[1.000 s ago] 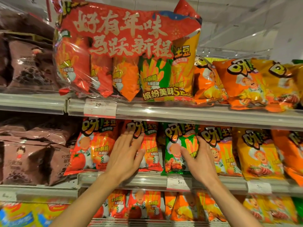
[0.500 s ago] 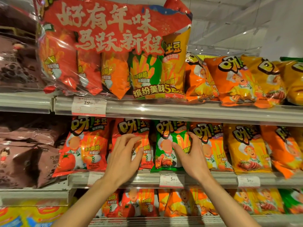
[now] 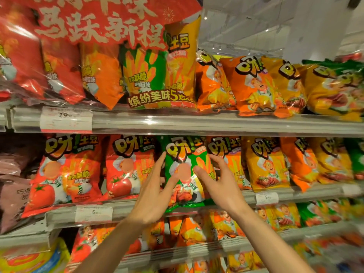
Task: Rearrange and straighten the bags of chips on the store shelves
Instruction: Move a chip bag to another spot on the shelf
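Head view takes in three shelf levels, and much of it is cut off or smeared. At the upper left of the frame the large multipack (image 3: pixel 102 56) loses its top and left side to the frame edge, so only part of its red banner lettering shows. At the far left edge, brown bags (image 3: pixel 13 194) are half out of view and in shadow. The lower right corner is blurred, and the bags on the bottom shelf (image 3: pixel 197 251) there are only streaks of colour. Each forearm runs out of the bottom edge.

Near the middle of the frame, the green chip bag (image 3: pixel 185 172) stands upright on the middle shelf (image 3: pixel 128 210), between a red tomato bag (image 3: pixel 128 166) on its left and an orange bag (image 3: pixel 230 160) on its right. Its lower left part is hidden behind the left hand (image 3: pixel 152 198), and its lower right behind the right hand (image 3: pixel 220 184).

Both hands are spread, fingers apart and nearly straight. The left index fingertip lies at the bag's left edge and the thumb rests on its front. The right thumb lies on the bag's front, with the other fingers reaching to its right edge over the orange neighbour. Neither hand curls round the bag; whether the fingertips press it or only hover against it cannot be told.
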